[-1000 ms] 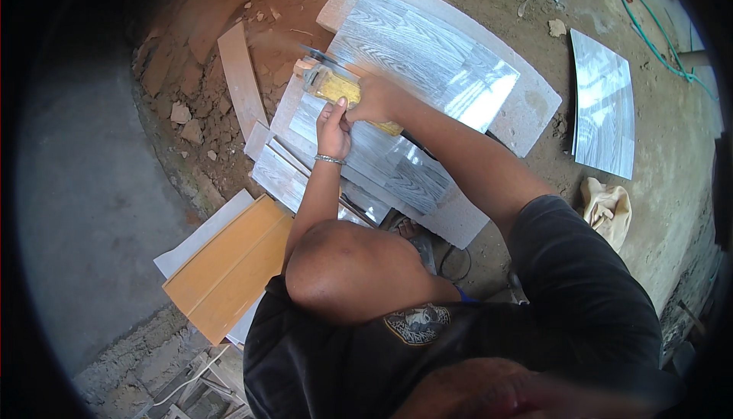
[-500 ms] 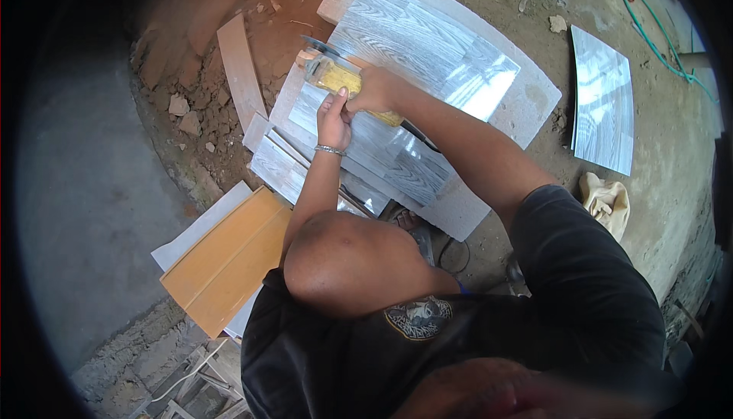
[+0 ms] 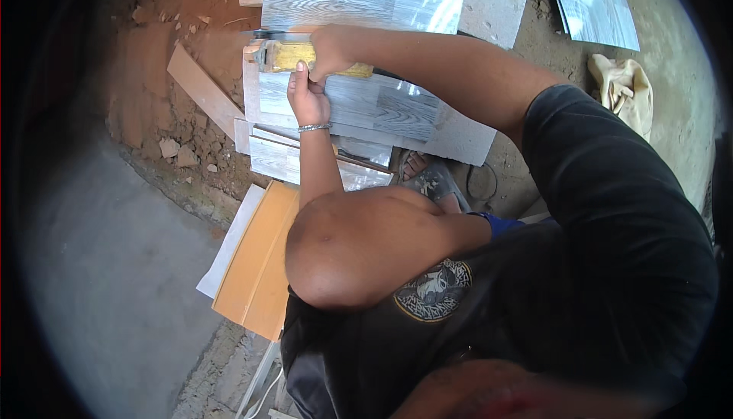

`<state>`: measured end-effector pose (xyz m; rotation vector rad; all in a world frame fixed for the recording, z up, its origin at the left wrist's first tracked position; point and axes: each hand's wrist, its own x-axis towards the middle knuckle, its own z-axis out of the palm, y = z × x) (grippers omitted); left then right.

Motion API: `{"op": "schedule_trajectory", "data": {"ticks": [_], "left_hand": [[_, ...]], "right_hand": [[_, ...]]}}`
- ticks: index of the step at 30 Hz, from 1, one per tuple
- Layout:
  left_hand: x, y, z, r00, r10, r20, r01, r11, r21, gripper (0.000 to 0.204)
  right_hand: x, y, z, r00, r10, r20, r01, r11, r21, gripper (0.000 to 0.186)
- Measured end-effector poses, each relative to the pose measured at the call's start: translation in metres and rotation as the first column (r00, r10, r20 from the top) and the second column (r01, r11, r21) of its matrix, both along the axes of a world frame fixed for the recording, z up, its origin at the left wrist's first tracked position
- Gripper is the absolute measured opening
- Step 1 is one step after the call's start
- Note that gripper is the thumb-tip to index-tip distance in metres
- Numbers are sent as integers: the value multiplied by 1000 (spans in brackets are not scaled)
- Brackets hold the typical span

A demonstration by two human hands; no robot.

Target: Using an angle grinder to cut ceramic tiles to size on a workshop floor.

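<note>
Gripping yellow tool (image 3: 294, 55) – both hands | grey tile (image 3: 366, 106) beneath | rag (image 3: 624, 87) apart

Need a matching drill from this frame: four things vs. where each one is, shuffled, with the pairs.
Things:
1. yellow tool
2. orange board
3. cloth
4. bracelet

Places:
A. on the left wrist
B. crumpled on the ground at far right
C. on the grey tile, held by the right hand, with the left hand touching it
D. on the ground to the left of the person's knee

Pairs: 1-C, 2-D, 3-B, 4-A
</note>
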<state>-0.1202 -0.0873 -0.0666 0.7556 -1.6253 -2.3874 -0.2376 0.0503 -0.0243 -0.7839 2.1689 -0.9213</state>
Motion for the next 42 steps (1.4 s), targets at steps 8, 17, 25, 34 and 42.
{"op": "schedule_trajectory", "data": {"ticks": [8, 17, 25, 34, 42], "left_hand": [[12, 19, -4, 996, -75, -44, 76, 997, 3, 36], [12, 17, -2, 997, -55, -45, 56, 998, 30, 37], [14, 39, 8, 999, -25, -43, 28, 998, 54, 26], [15, 42, 7, 999, -31, -20, 32, 997, 75, 26], [24, 48, -12, 995, -96, -31, 97, 993, 60, 34]], "right_hand": [[11, 24, -4, 999, 53, 4, -53, 998, -22, 72], [11, 21, -5, 999, 50, 5, -50, 998, -30, 69], [18, 35, -2, 1000, 20, -12, -21, 999, -28, 63], [16, 40, -2, 999, 36, 28, -36, 999, 17, 76], [28, 60, -3, 1000, -20, -3, 20, 1000, -11, 57]]}}
